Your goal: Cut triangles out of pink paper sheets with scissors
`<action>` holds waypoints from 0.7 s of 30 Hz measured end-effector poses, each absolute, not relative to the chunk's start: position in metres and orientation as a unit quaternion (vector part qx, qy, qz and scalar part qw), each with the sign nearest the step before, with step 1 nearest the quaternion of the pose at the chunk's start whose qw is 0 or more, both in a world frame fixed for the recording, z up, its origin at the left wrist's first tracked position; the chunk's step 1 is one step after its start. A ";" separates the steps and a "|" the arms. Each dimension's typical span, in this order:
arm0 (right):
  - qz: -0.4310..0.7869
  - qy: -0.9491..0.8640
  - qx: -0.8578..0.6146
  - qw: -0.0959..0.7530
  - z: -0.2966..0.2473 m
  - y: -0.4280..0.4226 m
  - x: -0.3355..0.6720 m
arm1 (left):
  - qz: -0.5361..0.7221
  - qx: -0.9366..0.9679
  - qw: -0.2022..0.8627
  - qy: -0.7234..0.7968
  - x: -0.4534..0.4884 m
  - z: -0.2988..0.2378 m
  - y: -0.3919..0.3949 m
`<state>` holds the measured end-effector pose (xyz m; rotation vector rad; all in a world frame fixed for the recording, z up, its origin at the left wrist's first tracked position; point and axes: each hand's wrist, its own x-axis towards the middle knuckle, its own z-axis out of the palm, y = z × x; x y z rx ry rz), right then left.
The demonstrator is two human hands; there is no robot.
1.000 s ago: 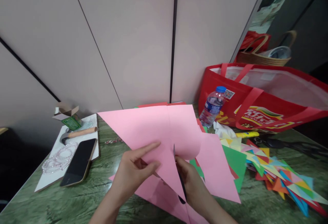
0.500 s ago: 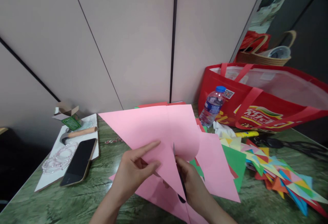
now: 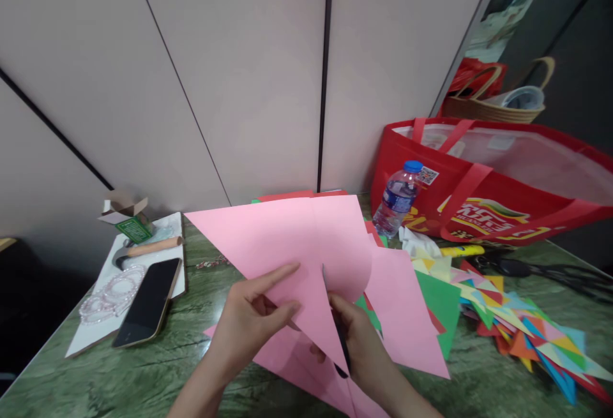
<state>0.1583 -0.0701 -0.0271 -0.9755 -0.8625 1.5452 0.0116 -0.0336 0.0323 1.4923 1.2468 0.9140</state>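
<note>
A large pink paper sheet [image 3: 287, 233] is held up over the table, slit from its lower edge towards the middle. My left hand [image 3: 256, 316] pinches its left part between thumb and fingers. Black-handled scissors [image 3: 341, 344] sit in my right hand [image 3: 361, 332], which is closed round the handles. One blade lies in front of the paper at the top of the slit, and the rest of the scissors is partly hidden by paper and fingers. To the right of the slit the paper curls. More pink paper [image 3: 409, 322] lies beneath, on green and red sheets.
On the left are a phone [image 3: 147, 303], a hammer [image 3: 148, 249], beaded strings [image 3: 112, 293] and a small green box [image 3: 131, 223]. To the right stand a water bottle [image 3: 398, 198] and a red bag [image 3: 479, 182], with colourful paper triangles [image 3: 531, 328] in front.
The fingers of my right hand behind the paper have shifted slightly on the scissors, and the handles sit a little differently. My left hand and the sheet stay nearly still.
</note>
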 end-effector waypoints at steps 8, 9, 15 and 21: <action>0.664 -0.318 -0.427 0.525 -0.030 -0.070 0.157 | 0.372 0.627 0.459 0.508 0.011 0.033 -0.035; 0.662 -0.321 -0.427 0.526 -0.030 -0.069 0.157 | 0.373 0.630 0.458 0.504 0.011 0.032 -0.036; 0.640 -0.362 -0.430 0.524 -0.027 -0.068 0.160 | 0.446 0.655 0.385 0.474 0.002 0.029 -0.032; 0.626 -0.395 -0.409 0.534 -0.028 -0.068 0.160 | 0.467 0.654 0.294 0.518 -0.011 0.019 -0.024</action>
